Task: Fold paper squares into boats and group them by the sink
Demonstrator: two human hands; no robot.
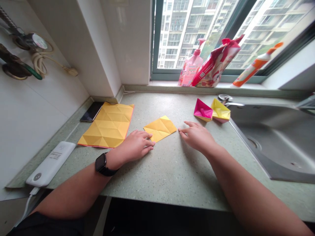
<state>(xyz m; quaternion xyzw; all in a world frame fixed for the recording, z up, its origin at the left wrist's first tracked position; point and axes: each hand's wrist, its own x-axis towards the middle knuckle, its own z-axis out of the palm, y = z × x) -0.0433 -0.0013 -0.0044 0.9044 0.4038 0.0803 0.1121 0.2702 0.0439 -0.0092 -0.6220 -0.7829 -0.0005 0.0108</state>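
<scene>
A small folded sheet of yellow origami paper (161, 127) lies on the countertop with crease lines across it. My left hand (137, 144) rests at its lower left corner, fingers stretched out and fingertips touching or right beside the paper. Just off the paper's right corner is my right hand (195, 134), its fingers apart and nothing in them. Larger creased yellow sheets (107, 126) with a reddish edge lie left of my left hand. Beyond my right hand stand two folded paper pieces, one magenta (203, 109) and one yellow (220, 110).
A steel sink (275, 131) is set into the speckled counter (157, 177) at right. A phone (92, 111) and a white power bank (51, 164) with a cable lie at left. A pink pump bottle (190, 68), a red bag (216, 64) and an orange-white bottle (254, 67) stand on the windowsill.
</scene>
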